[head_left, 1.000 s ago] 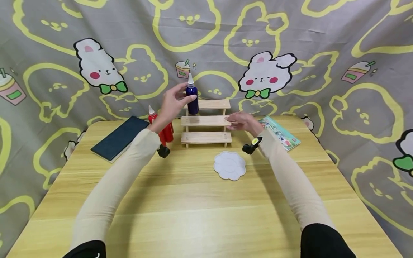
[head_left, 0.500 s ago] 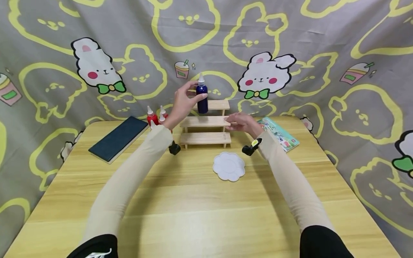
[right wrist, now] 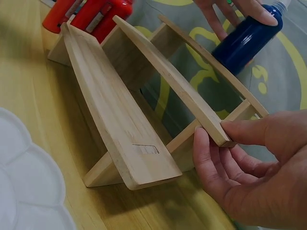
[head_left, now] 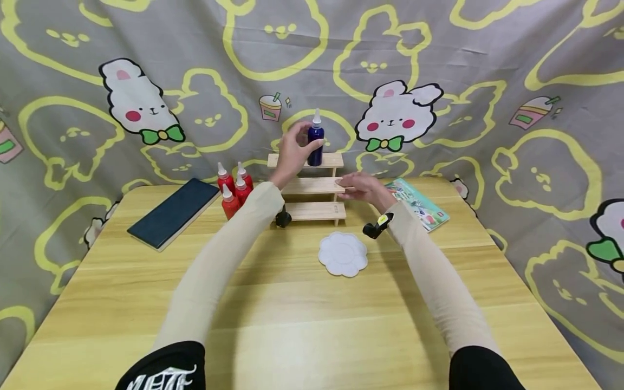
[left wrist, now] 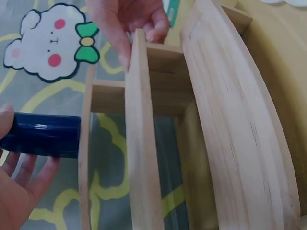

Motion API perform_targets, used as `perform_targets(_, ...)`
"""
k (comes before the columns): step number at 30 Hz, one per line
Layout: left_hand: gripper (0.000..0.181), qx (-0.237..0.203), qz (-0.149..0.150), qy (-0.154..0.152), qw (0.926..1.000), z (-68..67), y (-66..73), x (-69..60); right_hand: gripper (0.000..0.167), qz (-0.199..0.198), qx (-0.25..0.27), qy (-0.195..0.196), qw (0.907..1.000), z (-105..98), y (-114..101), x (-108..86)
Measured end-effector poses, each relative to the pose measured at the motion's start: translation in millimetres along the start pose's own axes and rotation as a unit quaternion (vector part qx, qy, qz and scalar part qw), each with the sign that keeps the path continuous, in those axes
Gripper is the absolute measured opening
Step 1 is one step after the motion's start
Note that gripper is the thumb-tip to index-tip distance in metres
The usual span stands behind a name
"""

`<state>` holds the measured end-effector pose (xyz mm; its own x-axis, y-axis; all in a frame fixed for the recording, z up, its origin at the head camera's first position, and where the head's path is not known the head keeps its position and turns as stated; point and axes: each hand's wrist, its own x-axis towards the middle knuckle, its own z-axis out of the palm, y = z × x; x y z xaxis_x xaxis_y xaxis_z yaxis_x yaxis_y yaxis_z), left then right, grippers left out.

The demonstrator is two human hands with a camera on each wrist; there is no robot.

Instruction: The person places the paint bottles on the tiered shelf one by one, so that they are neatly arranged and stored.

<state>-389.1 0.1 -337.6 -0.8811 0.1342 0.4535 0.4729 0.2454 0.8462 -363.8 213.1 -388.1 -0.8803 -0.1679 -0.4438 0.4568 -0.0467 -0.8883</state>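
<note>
My left hand (head_left: 293, 153) holds a dark blue squeeze bottle (head_left: 316, 145) with a white pointed nozzle, thumb on one side and fingers on the other. The bottle is upright at the top step of a three-tier wooden stand (head_left: 317, 210). In the left wrist view the base of the blue bottle (left wrist: 45, 135) meets the top board, or nearly so. My right hand (head_left: 364, 189) pinches the right end of the middle board; the right wrist view shows the thumb of that hand (right wrist: 268, 167) above the board and the fingers below.
Several red squeeze bottles (head_left: 230, 203) stand left of the stand. A dark notebook (head_left: 174, 213) lies farther left, and a colourful book (head_left: 418, 205) lies behind the right wrist. A white flower-shaped palette (head_left: 343, 254) sits in front. Patterned cloth (head_left: 302, 32) hangs behind the table.
My left hand has carried the blue bottle rightward along the top step. More of the red bottles show now that the left arm has shifted. The right hand keeps its hold on the stand.
</note>
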Motion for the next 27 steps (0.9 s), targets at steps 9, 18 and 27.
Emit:
perform_targets(9, 0.050, 0.015, 0.004, -0.015, 0.9998, -0.5, -5.0, 3.4, 0.011, 0.001, 0.023, -0.006, 0.9997, 0.7, 4.0, 0.7)
perform_targets(18, 0.052, 0.024, 0.014, -0.021, 0.9994, -1.9, -7.2, 2.8, 0.006, 0.000, 0.041, -0.014, 0.9991, 3.5, 5.4, 0.7)
perform_targets(27, 0.052, 0.013, 0.018, -0.020, 0.9995, 2.5, -9.6, 1.8, 0.007, -0.002, 0.031, -0.005, 0.9995, 2.4, 5.4, 1.3)
